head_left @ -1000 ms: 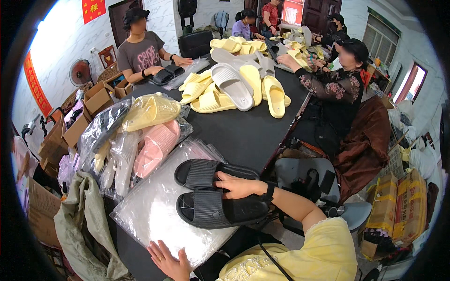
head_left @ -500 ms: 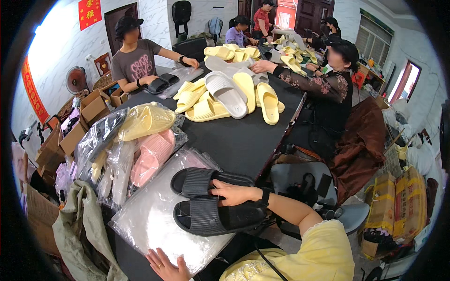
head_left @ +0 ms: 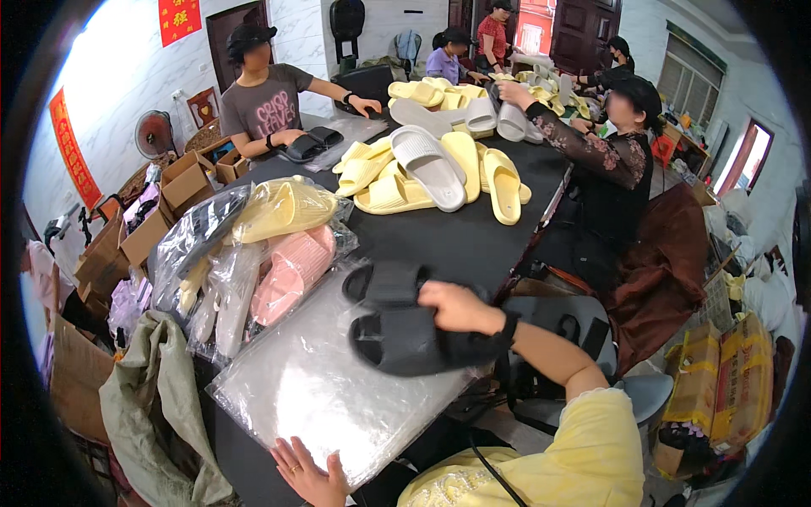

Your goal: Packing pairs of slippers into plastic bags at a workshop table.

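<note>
My right hand is closed around the inner edges of a pair of black slide slippers, blurred by motion. The pair is over a stack of clear plastic bags on the dark table. At the near corner of that stack my left hand lies with its fingers spread, touching the edge of the bags and holding nothing. Just beyond the bags is a heap of bagged slippers, among them a pink one and a yellow one.
Loose yellow and grey slippers are piled farther up the black table. A co-worker at the left handles black slippers; another at the right lifts grey ones. A grey-green sack hangs by the near left, with cardboard boxes behind.
My right hand has moved the black slippers a little right and away from me. The right co-worker has raised grey slippers. The whole view has shifted slightly.
</note>
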Action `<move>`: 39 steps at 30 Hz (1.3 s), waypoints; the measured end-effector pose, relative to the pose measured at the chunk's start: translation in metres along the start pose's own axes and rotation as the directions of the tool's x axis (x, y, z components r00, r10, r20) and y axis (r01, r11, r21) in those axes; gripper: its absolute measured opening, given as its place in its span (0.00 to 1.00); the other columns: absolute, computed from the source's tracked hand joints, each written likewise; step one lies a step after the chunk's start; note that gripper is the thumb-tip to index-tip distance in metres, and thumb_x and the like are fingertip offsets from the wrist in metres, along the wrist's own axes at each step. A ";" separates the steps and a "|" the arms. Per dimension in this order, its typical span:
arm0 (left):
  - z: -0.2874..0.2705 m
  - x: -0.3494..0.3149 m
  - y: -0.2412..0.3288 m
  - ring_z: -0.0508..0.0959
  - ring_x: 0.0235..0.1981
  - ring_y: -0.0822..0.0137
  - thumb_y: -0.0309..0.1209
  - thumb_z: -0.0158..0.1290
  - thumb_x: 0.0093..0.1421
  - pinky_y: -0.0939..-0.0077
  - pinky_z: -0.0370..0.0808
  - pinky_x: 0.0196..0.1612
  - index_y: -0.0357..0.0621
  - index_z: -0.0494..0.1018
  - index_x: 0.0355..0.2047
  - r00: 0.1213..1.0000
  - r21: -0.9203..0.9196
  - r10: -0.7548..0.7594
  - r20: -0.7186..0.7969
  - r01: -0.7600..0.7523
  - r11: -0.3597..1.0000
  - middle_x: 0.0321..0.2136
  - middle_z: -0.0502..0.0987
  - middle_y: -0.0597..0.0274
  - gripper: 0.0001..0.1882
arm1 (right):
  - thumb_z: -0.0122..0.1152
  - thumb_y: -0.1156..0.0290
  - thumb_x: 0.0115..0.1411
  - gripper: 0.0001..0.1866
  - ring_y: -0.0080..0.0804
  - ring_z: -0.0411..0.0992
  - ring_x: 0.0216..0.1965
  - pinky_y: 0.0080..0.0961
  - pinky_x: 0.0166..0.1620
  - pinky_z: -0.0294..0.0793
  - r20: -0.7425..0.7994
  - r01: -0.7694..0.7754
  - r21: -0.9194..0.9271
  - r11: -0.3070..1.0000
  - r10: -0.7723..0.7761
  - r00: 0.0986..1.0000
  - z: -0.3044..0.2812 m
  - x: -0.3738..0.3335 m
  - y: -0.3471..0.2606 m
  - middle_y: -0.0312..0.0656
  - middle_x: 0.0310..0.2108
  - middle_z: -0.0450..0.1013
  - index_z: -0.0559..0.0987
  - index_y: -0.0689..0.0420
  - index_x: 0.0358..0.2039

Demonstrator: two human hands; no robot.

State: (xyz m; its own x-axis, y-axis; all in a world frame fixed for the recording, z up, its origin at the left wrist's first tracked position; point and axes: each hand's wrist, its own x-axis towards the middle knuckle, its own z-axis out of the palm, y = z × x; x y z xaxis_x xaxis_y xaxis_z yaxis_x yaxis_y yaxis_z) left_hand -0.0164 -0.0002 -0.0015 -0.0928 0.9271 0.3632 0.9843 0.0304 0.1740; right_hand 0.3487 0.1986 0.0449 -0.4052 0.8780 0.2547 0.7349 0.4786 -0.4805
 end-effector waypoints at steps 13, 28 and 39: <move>-0.005 -0.001 0.000 0.55 0.60 0.43 0.50 0.51 0.53 0.50 0.56 0.56 0.42 0.60 0.58 0.998 0.029 -0.059 0.032 0.058 0.998 0.58 0.59 0.44 0.36 | 0.48 0.75 0.56 0.12 0.50 0.70 0.40 0.37 0.44 0.69 -0.641 -0.151 -0.016 0.988 0.106 0.760 -0.109 0.099 0.096 0.51 0.35 0.73 0.76 0.61 0.39; 0.000 -0.004 -0.004 0.52 0.62 0.45 0.54 0.50 0.51 0.49 0.50 0.59 0.44 0.61 0.57 0.983 -0.048 -0.156 0.095 0.161 0.986 0.60 0.56 0.47 0.38 | 0.50 0.66 0.60 0.16 0.20 0.72 0.25 0.16 0.27 0.70 0.222 -0.238 0.448 0.862 0.151 0.963 -0.051 0.160 -0.012 0.36 0.31 0.75 0.73 0.61 0.46; 0.002 0.000 -0.005 0.52 0.62 0.44 0.58 0.46 0.52 0.47 0.50 0.58 0.43 0.64 0.55 0.979 -0.094 -0.186 0.077 0.193 0.977 0.59 0.56 0.45 0.38 | 0.58 0.42 0.51 0.24 0.22 0.60 0.12 0.15 0.14 0.61 0.317 -0.492 0.865 0.101 0.650 0.691 0.044 0.288 0.056 0.37 0.16 0.65 0.69 0.50 0.35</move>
State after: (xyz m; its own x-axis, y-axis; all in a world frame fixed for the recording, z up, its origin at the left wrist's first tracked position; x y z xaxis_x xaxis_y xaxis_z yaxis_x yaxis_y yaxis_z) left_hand -0.0212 0.0002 -0.0044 -0.2627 0.9313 0.2524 0.9292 0.1737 0.3261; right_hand 0.2497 0.4781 0.0545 0.0255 0.9152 -0.4022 -0.1968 -0.3899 -0.8996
